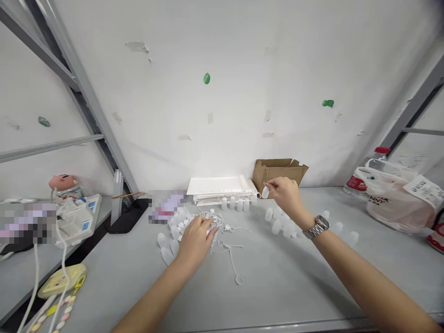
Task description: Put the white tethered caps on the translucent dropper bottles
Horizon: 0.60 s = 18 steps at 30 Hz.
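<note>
My right hand (pixel 287 196) is raised over the grey table (pixel 277 286) and pinches a small translucent plastic bottle (pixel 265 192) between thumb and fingers, close to a row of upright little bottles (pixel 236 203). My left hand (pixel 197 238) rests palm down on a heap of white caps and looped cords (pixel 222 226), fingers curled into the pile; what they grip is hidden. More small bottles (pixel 277 222) lie scattered under my right wrist, which wears a metal watch (pixel 317 226).
A stack of white bags (pixel 218 187) and an open cardboard box (pixel 277 171) stand against the wall. A plastic bag (pixel 395 199) and a red-capped bottle (pixel 360 178) sit at the right. A power strip (pixel 78 217), cables and a yellow object (pixel 62 280) lie at the left.
</note>
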Motion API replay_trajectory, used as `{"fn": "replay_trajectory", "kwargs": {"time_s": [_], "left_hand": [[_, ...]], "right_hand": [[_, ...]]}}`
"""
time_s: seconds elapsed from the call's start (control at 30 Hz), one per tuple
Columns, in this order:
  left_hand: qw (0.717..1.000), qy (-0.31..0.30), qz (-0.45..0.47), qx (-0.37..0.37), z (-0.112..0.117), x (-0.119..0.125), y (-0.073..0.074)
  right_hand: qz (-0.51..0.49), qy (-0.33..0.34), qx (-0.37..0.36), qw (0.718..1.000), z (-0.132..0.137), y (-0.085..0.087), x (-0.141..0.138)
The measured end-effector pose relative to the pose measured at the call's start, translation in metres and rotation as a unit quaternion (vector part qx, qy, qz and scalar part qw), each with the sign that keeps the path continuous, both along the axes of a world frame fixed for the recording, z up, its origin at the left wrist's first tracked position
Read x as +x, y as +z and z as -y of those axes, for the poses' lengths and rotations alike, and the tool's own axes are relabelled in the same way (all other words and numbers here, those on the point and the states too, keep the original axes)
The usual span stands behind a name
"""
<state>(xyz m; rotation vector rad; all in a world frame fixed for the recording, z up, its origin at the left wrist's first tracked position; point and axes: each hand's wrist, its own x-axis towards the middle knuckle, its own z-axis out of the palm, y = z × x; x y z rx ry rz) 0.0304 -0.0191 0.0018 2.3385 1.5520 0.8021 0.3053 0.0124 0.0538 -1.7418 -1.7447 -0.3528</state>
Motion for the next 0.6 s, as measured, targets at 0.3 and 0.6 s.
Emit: {"fn": "replay_trajectory", "kwargs": {"time_s": [0.3, 0.6], "left_hand": [[0.999, 0.034, -0.017, -0.011, -0.004, -0.003, 0.001], [0.999, 0.045, -0.009, -0.018, -0.005, -0.005, 0.003]], "right_hand": [[0.012, -0.034, -0.107, 0.994, -0.026, -0.028, 0.015], [0.04, -0.07, -0.105, 0.991, -0.006, -0.014, 0.022]]}}
